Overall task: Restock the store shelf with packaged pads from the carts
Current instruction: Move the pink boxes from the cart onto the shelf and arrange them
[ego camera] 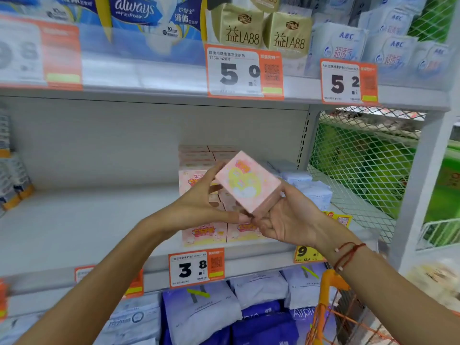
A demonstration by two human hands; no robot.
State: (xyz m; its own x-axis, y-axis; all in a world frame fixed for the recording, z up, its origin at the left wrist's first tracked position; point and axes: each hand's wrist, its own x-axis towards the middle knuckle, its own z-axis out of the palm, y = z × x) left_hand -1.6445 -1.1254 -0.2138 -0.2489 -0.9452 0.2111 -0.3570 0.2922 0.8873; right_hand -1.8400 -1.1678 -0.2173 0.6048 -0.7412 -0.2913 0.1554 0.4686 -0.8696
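Both the left hand (199, 202) and right hand (281, 220) pinch a tilted pink cardboard pad box (247, 181) before the matching pink stack (199, 175) on the grey metal shelf (87, 220), apparently mid-placement, needing levelling next.

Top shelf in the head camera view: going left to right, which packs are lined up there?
Blue Always packs → gold LA88 packs → white ABC packs, with green mesh at the far right.
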